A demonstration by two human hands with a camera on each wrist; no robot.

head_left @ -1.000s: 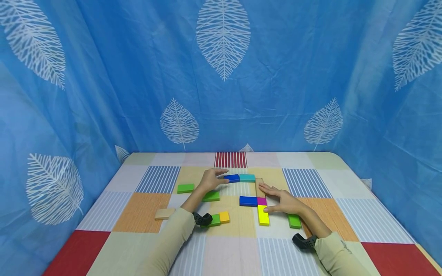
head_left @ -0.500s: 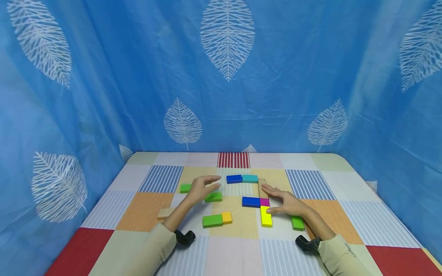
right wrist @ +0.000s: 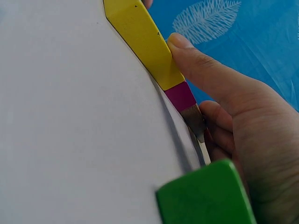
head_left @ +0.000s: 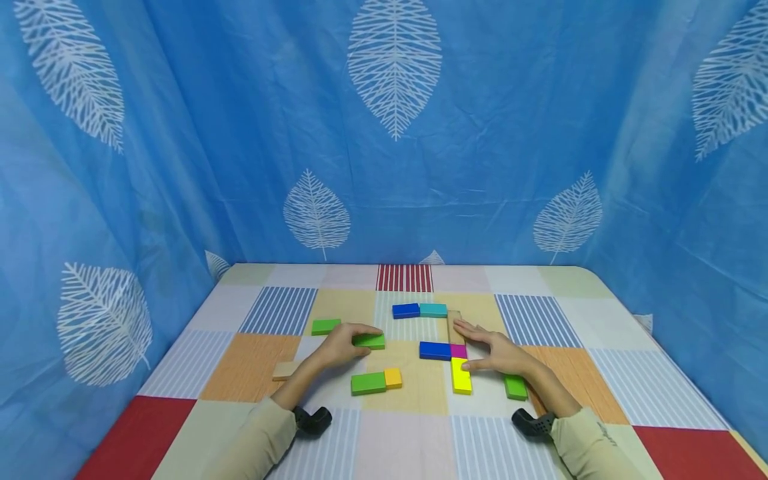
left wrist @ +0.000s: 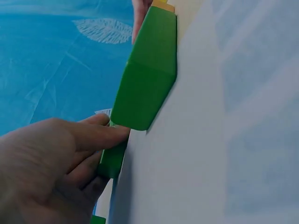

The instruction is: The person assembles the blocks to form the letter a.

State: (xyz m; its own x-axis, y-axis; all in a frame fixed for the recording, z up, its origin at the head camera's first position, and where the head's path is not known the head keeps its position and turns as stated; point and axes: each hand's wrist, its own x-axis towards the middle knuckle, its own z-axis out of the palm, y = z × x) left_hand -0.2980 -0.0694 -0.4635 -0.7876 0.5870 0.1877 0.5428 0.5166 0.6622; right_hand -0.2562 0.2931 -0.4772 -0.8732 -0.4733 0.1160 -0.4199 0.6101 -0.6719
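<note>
My left hand (head_left: 339,345) is at a green block (head_left: 371,342) left of the middle of the table. Its thumb lies along the near side and its fingers reach over the far side, pinching the block; the left wrist view shows this green block (left wrist: 111,161) between them. My right hand (head_left: 501,353) rests with extended fingers on a plain wooden block (head_left: 454,323), its thumb touching the side of a yellow block (head_left: 461,379). A magenta block (head_left: 459,351) sits between those two. A dark blue block (head_left: 435,351) adjoins the magenta one on the left.
Behind, a blue block (head_left: 406,311) and a turquoise block (head_left: 433,310) lie end to end. Nearer, another green block (head_left: 369,383) touches an orange block (head_left: 393,378). More blocks lie around: green (head_left: 326,327), wooden (head_left: 285,371), and green (head_left: 515,387) beside the right wrist.
The left hand has moved from the far blue block leftward and nearer, down to the green block, and now pinches it. The right hand stays on the wooden and yellow blocks.
</note>
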